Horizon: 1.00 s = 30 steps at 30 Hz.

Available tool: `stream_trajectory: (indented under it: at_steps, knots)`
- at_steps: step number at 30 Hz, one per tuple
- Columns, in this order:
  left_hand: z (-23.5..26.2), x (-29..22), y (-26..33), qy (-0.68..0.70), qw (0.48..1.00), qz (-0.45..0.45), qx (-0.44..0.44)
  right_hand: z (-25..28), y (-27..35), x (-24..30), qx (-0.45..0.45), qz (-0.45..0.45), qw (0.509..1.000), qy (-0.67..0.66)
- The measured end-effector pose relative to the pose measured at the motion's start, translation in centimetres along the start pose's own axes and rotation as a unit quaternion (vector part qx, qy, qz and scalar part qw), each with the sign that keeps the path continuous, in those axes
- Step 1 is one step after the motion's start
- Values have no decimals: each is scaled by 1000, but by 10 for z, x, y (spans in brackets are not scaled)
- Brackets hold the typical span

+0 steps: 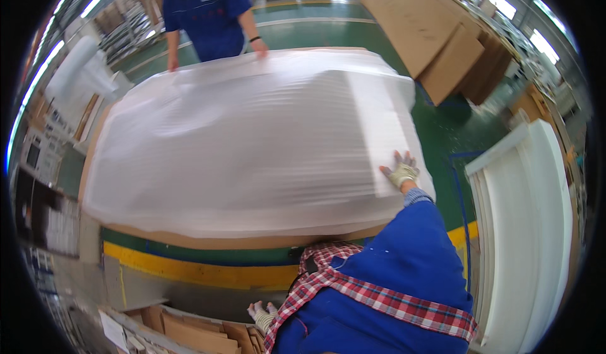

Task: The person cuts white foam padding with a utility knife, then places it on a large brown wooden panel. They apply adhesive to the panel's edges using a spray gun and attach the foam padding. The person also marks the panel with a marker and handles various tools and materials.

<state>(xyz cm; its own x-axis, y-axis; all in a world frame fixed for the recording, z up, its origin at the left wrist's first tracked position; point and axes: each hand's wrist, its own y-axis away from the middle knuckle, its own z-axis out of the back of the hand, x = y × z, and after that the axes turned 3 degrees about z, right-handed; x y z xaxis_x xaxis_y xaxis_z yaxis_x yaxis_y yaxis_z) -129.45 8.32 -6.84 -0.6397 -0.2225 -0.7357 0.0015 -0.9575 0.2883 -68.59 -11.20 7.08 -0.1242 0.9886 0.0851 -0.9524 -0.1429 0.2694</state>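
Note:
A large flat item wrapped in white foam sheet [252, 145] lies on a brown cardboard base [240, 242]. My right hand [400, 171], in a light work glove, rests flat with fingers spread on the wrap's near right corner. My left hand [262, 314], also gloved, hangs low beside me over a stack of cardboard pieces [189, 332], fingers apart and holding nothing. At the far side a co-worker in a blue work shirt [205, 13] leans both hands on the wrap's far edge.
Big cardboard sheets [429, 32] lean at the upper right. White panels [530, 228] stand stacked on the right. A roll of white foam [79, 70] lies at the left. The floor is green with a yellow line [189, 269].

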Motion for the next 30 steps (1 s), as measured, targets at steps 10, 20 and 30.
stream_trajectory:
  at_steps: [10,20,30]
  knots:
    - [-21,11,8,46,995,82,23,0,3,9,11,4,999,34]
    - [18,-50,31,-162,985,25,50,5,-9,68,-188,116,975,29]
    - [22,-66,-4,-144,988,37,41,-28,85,355,-85,530,842,51]
